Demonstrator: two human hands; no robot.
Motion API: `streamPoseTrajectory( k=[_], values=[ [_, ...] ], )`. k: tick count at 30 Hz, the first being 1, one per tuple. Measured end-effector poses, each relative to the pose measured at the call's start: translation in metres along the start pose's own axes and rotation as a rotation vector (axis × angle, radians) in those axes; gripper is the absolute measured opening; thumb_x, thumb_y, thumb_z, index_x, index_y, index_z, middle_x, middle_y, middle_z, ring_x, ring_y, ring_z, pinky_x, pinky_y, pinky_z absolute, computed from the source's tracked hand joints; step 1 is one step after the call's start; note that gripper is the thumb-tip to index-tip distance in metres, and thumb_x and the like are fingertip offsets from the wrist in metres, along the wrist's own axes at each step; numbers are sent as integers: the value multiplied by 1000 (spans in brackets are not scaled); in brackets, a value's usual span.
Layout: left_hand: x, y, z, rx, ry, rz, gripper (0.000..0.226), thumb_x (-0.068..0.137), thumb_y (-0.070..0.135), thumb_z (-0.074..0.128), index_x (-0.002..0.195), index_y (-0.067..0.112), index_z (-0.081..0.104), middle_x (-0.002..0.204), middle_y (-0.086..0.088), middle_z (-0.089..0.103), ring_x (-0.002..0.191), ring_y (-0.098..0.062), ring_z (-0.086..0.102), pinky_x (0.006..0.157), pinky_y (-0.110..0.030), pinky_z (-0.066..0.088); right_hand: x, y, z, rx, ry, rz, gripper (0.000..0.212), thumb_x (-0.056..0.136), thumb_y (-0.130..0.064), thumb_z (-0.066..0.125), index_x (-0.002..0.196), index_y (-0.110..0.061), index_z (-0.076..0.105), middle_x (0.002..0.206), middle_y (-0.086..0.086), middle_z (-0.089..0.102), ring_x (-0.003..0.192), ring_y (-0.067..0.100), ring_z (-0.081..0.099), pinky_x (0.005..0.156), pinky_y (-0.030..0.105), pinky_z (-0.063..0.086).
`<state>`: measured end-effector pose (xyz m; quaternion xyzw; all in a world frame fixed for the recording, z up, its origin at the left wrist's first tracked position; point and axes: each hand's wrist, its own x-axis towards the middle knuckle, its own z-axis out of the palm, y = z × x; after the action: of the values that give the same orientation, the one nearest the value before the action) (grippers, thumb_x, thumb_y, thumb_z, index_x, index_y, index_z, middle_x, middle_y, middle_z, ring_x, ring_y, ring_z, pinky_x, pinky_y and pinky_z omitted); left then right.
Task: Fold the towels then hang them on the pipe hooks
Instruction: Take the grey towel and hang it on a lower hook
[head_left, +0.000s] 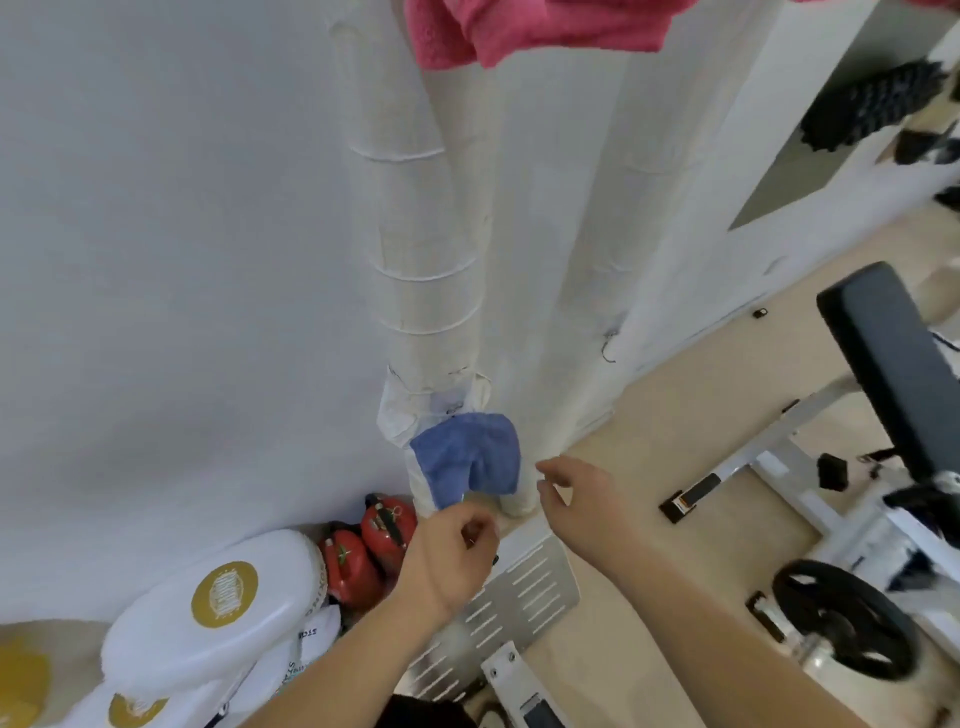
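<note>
Small blue terry towel (470, 457) hangs folded on the left white cloth-wrapped pipe (415, 234), low down near the floor. Its top edge sits at a small hook (455, 408) on the pipe wrap. Second wrapped pipe (582, 234) stands just to the right, with a bare wire hook (608, 347) on it.

Pink terry towel (519, 31) hangs high at the top edge of view, between the two pipes.

Left hand (457, 545) sits just under the blue towel's lower corner, fingers curled inward. Cannot tell whether they pinch the corner or merely meet it.

Right hand (576, 493) is beside the towel's right edge, fingers loose and spread, holding nothing.

Red kettlebells (374, 540) and white round pads with gold emblems (223, 597) lie at the wall base. Black padded weight bench (893, 374) stands to the right.
</note>
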<state>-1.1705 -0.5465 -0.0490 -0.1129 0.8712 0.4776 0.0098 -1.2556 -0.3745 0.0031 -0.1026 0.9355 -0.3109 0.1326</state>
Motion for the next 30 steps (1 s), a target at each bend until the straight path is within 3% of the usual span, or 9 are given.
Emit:
streamPoseTrajectory(
  k=[4, 10, 14, 17, 20, 22, 24, 27, 30],
  values=[
    [-25, 7, 11, 1, -191, -12, 10, 91, 20, 67, 86, 21, 75, 77, 6, 74, 73, -4, 65, 72, -15, 49, -66, 30, 14, 51, 81, 241, 28, 97, -22, 62, 123, -19, 73, 109, 0, 75, 98, 17, 68, 88, 23, 48],
    [-90, 14, 50, 10, -580, 1, 21, 95, 26, 64, 75, 34, 69, 73, 12, 71, 73, -5, 67, 73, -27, 54, -198, 75, 44, 175, 164, 601, 26, 98, -31, 58, 120, -29, 72, 86, -19, 65, 83, 8, 65, 82, 28, 54],
    [-140, 26, 85, 81, -762, 60, 17, 96, 29, 64, 82, 38, 66, 85, 15, 71, 86, -6, 68, 86, -32, 57, -283, 94, 53, 275, 223, 753, 26, 99, -30, 57, 121, -25, 70, 84, -15, 67, 73, 6, 65, 73, 26, 55],
    [-186, 35, 121, 177, -897, 151, 10, 94, 31, 63, 87, 38, 66, 90, 15, 72, 87, -3, 67, 87, -32, 57, -353, 116, 54, 313, 306, 842, 28, 100, -30, 54, 124, -27, 68, 90, -13, 70, 79, 5, 67, 77, 27, 57],
    [-236, 44, 163, 264, -1007, 177, 7, 94, 34, 61, 91, 38, 67, 93, 15, 71, 88, -2, 65, 87, -30, 55, -425, 148, 62, 336, 389, 947, 22, 99, -28, 53, 114, -28, 69, 85, -11, 70, 80, 5, 66, 75, 26, 56],
    [-274, 46, 192, 308, -1083, 194, 9, 96, 34, 59, 94, 36, 68, 94, 13, 71, 87, -3, 64, 81, -26, 54, -474, 170, 72, 327, 446, 1018, 20, 99, -29, 53, 109, -26, 70, 95, -6, 74, 90, 12, 68, 87, 33, 59],
    [-314, 46, 219, 354, -1154, 202, 11, 98, 31, 58, 98, 32, 70, 96, 11, 71, 86, -3, 63, 77, -19, 51, -521, 192, 81, 311, 505, 1097, 21, 101, -27, 53, 112, -27, 71, 110, -7, 73, 103, 10, 66, 95, 23, 50],
    [-364, 41, 249, 429, -1252, 187, 13, 97, 34, 61, 108, 34, 68, 103, 11, 70, 95, -5, 64, 91, -25, 54, -585, 224, 97, 278, 539, 1232, 33, 99, -18, 54, 130, -19, 65, 133, 1, 62, 119, 22, 61, 98, 27, 45],
    [-394, 40, 266, 490, -1313, 171, 20, 98, 37, 60, 118, 35, 63, 109, 10, 70, 100, -7, 65, 91, -23, 53, -626, 245, 114, 408, 494, 1331, 43, 98, -21, 54, 141, -19, 55, 142, 9, 52, 119, 28, 60, 100, 36, 49]
  ],
)
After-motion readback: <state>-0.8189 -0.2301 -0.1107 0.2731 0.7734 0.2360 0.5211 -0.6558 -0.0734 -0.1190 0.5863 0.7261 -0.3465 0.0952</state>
